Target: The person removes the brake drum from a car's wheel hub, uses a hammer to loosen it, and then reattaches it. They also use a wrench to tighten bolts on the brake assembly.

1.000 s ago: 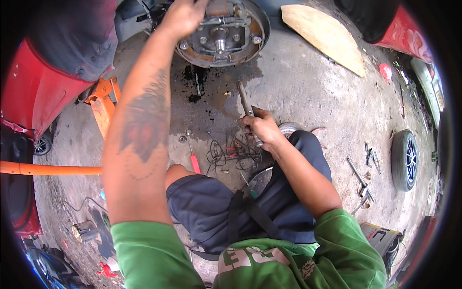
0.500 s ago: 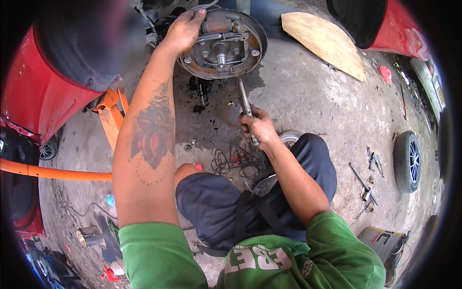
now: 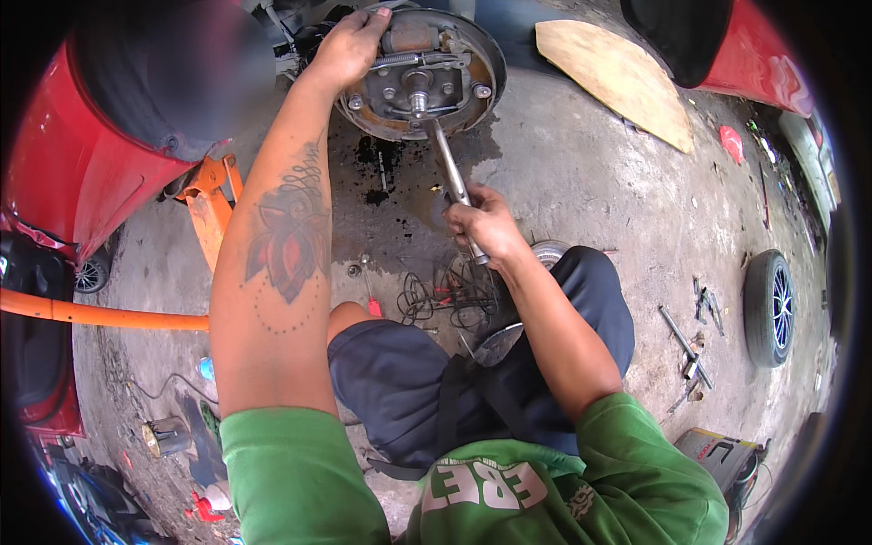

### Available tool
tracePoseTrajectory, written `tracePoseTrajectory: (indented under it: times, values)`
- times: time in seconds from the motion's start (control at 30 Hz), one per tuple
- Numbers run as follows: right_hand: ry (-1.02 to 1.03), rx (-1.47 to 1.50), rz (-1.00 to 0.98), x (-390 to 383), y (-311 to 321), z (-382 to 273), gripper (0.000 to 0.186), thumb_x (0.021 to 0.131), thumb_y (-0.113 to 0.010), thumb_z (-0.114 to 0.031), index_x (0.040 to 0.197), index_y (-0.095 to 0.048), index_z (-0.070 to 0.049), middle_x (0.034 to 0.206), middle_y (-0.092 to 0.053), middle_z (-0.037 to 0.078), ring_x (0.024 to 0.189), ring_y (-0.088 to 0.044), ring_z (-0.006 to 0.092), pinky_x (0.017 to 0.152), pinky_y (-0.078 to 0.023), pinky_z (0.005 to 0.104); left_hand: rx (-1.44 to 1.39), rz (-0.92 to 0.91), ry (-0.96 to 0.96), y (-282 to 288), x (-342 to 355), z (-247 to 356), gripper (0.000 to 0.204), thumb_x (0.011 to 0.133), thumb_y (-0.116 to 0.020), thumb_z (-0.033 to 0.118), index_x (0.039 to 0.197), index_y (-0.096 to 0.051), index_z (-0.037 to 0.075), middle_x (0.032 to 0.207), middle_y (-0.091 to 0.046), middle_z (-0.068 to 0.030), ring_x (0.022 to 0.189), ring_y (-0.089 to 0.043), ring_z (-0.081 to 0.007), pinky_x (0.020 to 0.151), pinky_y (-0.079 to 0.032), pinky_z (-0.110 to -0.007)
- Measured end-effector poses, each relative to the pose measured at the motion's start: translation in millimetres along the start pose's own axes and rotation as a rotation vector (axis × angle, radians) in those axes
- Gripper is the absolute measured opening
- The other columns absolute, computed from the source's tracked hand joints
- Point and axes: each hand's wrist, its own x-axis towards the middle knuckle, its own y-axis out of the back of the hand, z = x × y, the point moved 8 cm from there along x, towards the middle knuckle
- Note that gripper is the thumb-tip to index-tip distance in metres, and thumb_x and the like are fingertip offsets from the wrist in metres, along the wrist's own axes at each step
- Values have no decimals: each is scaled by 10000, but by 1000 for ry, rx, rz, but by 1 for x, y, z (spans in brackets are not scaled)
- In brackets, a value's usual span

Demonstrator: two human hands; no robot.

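Observation:
My left hand (image 3: 352,47) grips the upper left rim of a round, rusty brake backing plate (image 3: 468,100), which has springs, a cylinder and a central hub spindle (image 3: 418,91) on it. In my right hand (image 3: 481,220) is a steel bar tool (image 3: 447,156), held at a slant with my fingers wrapped round it. Its upper end is at the lower middle of the plate, just below the spindle; whether it touches the plate I cannot tell. Dark oil stains lie on the concrete under the plate.
Red car bodywork (image 3: 109,200) and an orange jack (image 3: 207,218) with a long handle (image 3: 104,316) are at left. A wooden board (image 3: 613,77), a wheel (image 3: 768,307) and steel tools (image 3: 681,345) lie at right. Tangled black cable (image 3: 436,300) and a red-handled screwdriver (image 3: 372,302) lie below.
The bar in my right hand has tilted and moved up toward the middle of the plate. My left hand now shows fully on the rim, which sat higher in view half a second ago.

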Motion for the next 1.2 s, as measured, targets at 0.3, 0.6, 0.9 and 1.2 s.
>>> tracePoseTrajectory:
  times: [0.3,0.6,0.9,1.2]
  values:
    - [-197,108,213,-2,4,29,289,815,-621,6,1093,-551,37,764,-543,43,568,-502,109,419,-381,248,-22,6,-16,4,-12,19,558,1025,-462,458,1190,-601,-57,1256,-612,-250,1190,-578,-318,1007,-424,-397]
    - [-202,-6,271,-3,15,24,383,826,-622,10,1197,-545,58,757,-548,37,556,-498,102,420,-389,257,-27,-24,61,3,-7,14,604,1016,-480,464,1322,-540,-53,1308,-598,-236,1244,-549,-311,1048,-401,-368]
    - [-122,26,200,-2,5,24,559,802,-647,-39,1326,-492,81,770,-590,46,563,-505,108,473,-392,266,91,171,12,7,0,1,622,1022,-463,468,1334,-526,-67,1314,-596,-230,1239,-548,-291,1044,-403,-360]
    - [-146,-44,149,-8,5,36,220,843,-596,-20,1055,-573,33,726,-556,45,585,-509,108,454,-399,258,-30,107,-70,3,5,3,576,1021,-490,429,1303,-553,-69,1264,-632,-214,1194,-583,-265,1024,-421,-345]
